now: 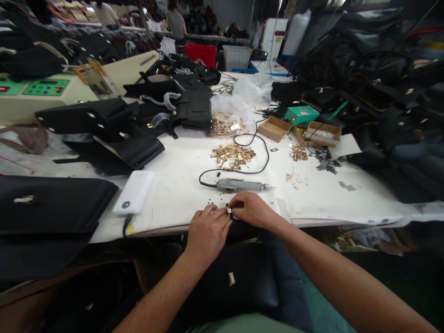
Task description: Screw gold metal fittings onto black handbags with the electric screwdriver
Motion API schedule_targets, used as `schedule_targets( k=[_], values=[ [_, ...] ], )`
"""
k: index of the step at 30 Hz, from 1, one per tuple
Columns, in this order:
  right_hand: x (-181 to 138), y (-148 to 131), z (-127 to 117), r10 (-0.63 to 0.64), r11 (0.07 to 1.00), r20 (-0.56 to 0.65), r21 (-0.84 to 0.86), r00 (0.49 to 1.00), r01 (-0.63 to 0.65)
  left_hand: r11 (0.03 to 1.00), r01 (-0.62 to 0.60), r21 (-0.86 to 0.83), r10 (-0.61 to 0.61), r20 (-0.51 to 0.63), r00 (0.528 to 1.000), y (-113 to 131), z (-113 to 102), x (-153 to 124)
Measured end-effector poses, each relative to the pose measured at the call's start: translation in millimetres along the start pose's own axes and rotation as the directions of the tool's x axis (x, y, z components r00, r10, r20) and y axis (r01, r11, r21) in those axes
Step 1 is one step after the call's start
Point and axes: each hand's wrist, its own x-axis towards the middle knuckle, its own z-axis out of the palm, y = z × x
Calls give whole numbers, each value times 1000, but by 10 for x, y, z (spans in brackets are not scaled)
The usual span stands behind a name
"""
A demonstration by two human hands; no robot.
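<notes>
Both hands meet at the table's front edge over a small gold metal fitting (pixel 229 210) set against a dark leather piece. My right hand (pixel 252 209) pinches at the fitting with thumb and fingertips. With bent fingers, my left hand (pixel 209 230) holds the leather piece from the other side; most of that piece is hidden by the hands. Below them a black leather bag (pixel 249 268) with a light-coloured clasp lies across my lap. Just beyond the hands a grey corded electric screwdriver (pixel 239 185) rests on the table, its bit pointing right.
A white power bank (pixel 134 192) with a cable lies left. Gold fittings form a pile (pixel 234 156), with small cardboard boxes (pixel 274 128) and a green box (pixel 301 114) behind. Black bags (pixel 118 143) are stacked on both sides. People (pixel 176 23) are in the background.
</notes>
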Motion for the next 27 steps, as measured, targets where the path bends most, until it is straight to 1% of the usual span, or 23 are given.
schedule_targets(
  k=[4, 8, 11, 14, 17, 20, 22, 24, 27],
  values=[
    [-24, -15, 40, -5, 1000, -26, -3, 1000, 5, 999, -20, 33, 20, 20, 1000, 1, -22, 12],
    [-38, 23, 89, 26, 998, -58, 58, 998, -22, 998, -28, 47, 28, 7, 1000, -9, -6, 11],
    [-36, 44, 111, 54, 991, -86, 127, 995, -42, 998, -43, 45, 44, -15, 999, -24, 16, 0],
    [-41, 33, 50, 48, 980, -168, 197, 985, -14, 994, -81, 72, 86, -70, 994, -76, 59, -10],
    [-79, 40, -128, 29, 985, -305, 170, 952, 24, 982, -150, 119, 168, -163, 972, -166, 135, -3],
    [-152, 133, -369, 61, 995, -408, 100, 911, -22, 966, -201, 163, 238, -248, 939, -243, 193, 14],
    [-185, 265, -536, 108, 994, -434, 59, 895, -92, 955, -228, 190, 276, -285, 918, -282, 210, 23],
    [-175, 445, -724, 171, 978, -453, -27, 875, -205, 942, -257, 215, 315, -307, 898, -326, 227, 32],
    [-74, 766, -1092, 262, 906, -524, -156, 810, -394, 913, -307, 270, 385, -312, 869, -432, 285, 53]
  ],
)
